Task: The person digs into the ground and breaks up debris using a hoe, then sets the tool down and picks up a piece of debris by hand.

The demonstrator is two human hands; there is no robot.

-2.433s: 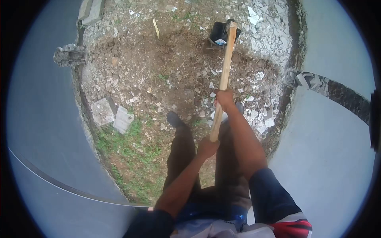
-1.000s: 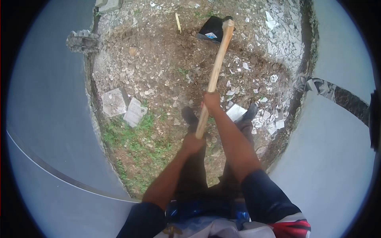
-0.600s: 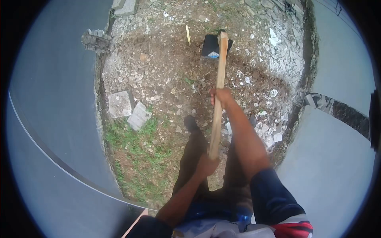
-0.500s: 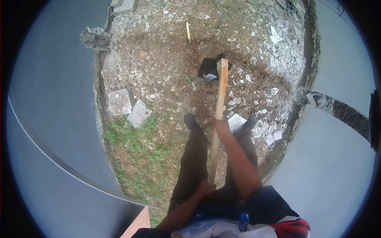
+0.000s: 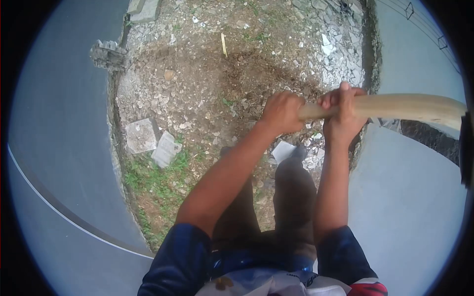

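Both hands are raised ahead of my chest on the wooden handle of a hoe [image 5: 410, 106]. My left hand [image 5: 283, 112] is closed around the handle's butt end. Further along, my right hand [image 5: 344, 112] wraps the wood from below, its thumb pointing up along the near side. From there the handle runs out to the right, looking thick and curved close to the camera. The hoe's head lies outside the view. Beneath my hands is dug brown soil [image 5: 252, 74] mixed with stone chips.
Grey walls rise on the left [image 5: 64, 113] and right [image 5: 395, 192] of this narrow strip. Broken white tile pieces [image 5: 340, 59] lie along the right. Two flat slabs [image 5: 141, 135] rest at left beside green weeds [image 5: 158, 172]. A stick [image 5: 224, 45] lies farther ahead.
The hoe has come up off the ground and swung to the right, its dark head leaving view. Both hands have risen, and my left hand has moved up from my lap.
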